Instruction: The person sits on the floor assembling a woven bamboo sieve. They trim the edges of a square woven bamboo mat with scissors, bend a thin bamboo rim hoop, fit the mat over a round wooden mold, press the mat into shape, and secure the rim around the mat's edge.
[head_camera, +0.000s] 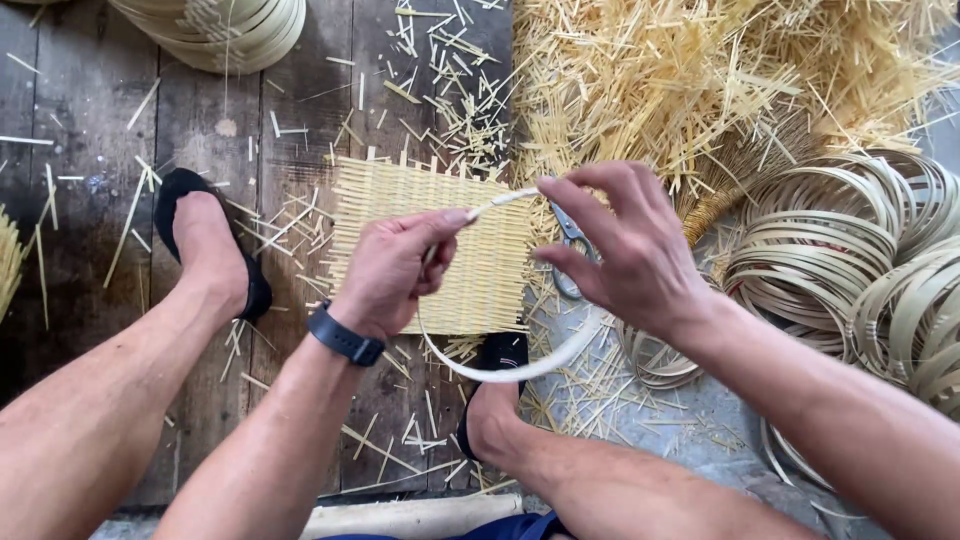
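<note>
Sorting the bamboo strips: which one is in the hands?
The pale strip bent into a loop between left hand and right hand; the coiled strips lie untouched at right.

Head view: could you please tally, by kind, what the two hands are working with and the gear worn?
Bent bamboo strip held by left hand and right hand: 1
Scissors: 1
Woven mat: 1
Black slippers: 2
Wristband: 1
Total: 6

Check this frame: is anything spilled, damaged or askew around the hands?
Nothing looks damaged. Bamboo offcuts are strewn across the floorboards around the woven mat. Both hands, left and right, bend a strip into a loop; scissors lie beneath.
</note>
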